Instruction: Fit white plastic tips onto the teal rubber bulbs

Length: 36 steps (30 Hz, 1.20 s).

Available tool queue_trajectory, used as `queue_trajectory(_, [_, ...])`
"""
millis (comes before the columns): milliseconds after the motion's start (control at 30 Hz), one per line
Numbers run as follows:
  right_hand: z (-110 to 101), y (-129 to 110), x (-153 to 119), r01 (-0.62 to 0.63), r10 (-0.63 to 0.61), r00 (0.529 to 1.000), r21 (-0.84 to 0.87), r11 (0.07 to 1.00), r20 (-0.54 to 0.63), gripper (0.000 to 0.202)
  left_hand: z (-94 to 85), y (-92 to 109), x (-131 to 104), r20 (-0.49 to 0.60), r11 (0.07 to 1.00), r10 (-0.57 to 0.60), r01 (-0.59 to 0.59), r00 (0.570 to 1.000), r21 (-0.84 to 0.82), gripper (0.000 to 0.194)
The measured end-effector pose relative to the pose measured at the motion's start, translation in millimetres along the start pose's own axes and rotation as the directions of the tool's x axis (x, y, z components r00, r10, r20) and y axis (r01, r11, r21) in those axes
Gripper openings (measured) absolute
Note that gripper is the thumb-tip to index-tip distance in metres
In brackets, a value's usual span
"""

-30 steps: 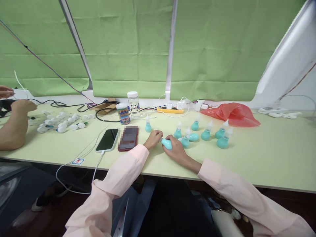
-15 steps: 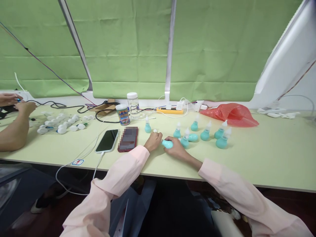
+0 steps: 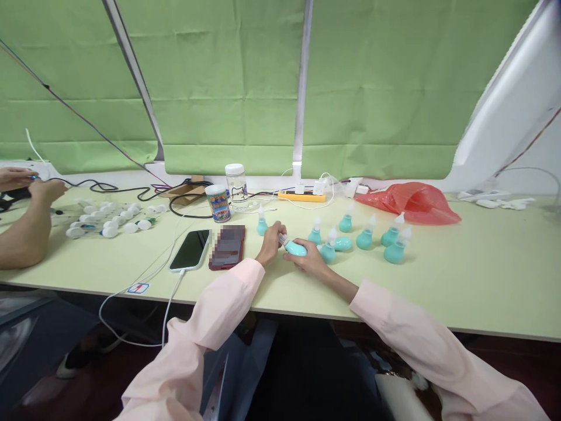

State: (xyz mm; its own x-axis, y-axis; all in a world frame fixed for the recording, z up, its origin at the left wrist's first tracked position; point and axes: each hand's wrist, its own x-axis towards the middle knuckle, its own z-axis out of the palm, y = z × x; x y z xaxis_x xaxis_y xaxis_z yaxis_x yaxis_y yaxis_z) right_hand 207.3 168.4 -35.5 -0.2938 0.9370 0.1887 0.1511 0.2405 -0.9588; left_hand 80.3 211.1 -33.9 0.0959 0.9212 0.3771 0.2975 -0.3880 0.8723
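Observation:
My right hand (image 3: 309,260) is closed around a teal squeeze bulb (image 3: 296,249), tilted with its mouth to the left. My left hand (image 3: 272,242) pinches a clear nozzle (image 3: 283,239) at the mouth of that bulb; whether the two are joined I cannot tell. Just behind my left hand an upright teal bulb with a clear tip (image 3: 262,226) stands on the table. Close by my right hand are another tipped bulb (image 3: 328,252) and a bulb lying on its side (image 3: 343,244). Several more tipped bulbs (image 3: 364,238) stand to the right.
Left of my arms lie a white phone (image 3: 190,251) on a cable and a red-cased phone (image 3: 227,248). Behind them stand a printed can (image 3: 218,204) and a clear jar (image 3: 236,188). A power strip (image 3: 302,197) and red plastic bag (image 3: 409,204) lie at the back. Another person's hands (image 3: 44,190) work far left.
My left hand has lifted slightly, and a clear nozzle now shows between it and the bulb. The bulb in my right hand has shifted a little left and up.

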Motion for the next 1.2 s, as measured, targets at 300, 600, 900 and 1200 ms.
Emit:
queue_trajectory(300, [0.5,6.4,-3.6,0.240,-0.255,0.945,-0.095,0.966,-0.203,0.020,-6.3,-13.9,2.2,0.184,0.637,0.171,-0.252,0.968,0.728,0.042])
queue_trajectory(600, [-0.7,3.5,-4.8,0.248,-0.271,0.935,-0.125,0.961,-0.228,0.020,-4.5,-15.7,2.3,0.253,0.446,-0.065,-0.199,0.965,0.873,0.032])
queue_trajectory(900, [0.4,5.3,-4.9,0.247,-0.267,0.950,-0.134,0.960,-0.163,0.023,-2.8,-13.1,10.6,0.113,0.550,-0.134,-0.021,0.984,0.835,0.025])
queue_trajectory(1200, [-0.8,7.0,-4.7,0.244,-0.267,0.955,-0.170,0.955,-0.130,0.018,-4.9,-17.8,12.7,0.015,0.701,-0.172,0.111,0.985,0.704,0.019])
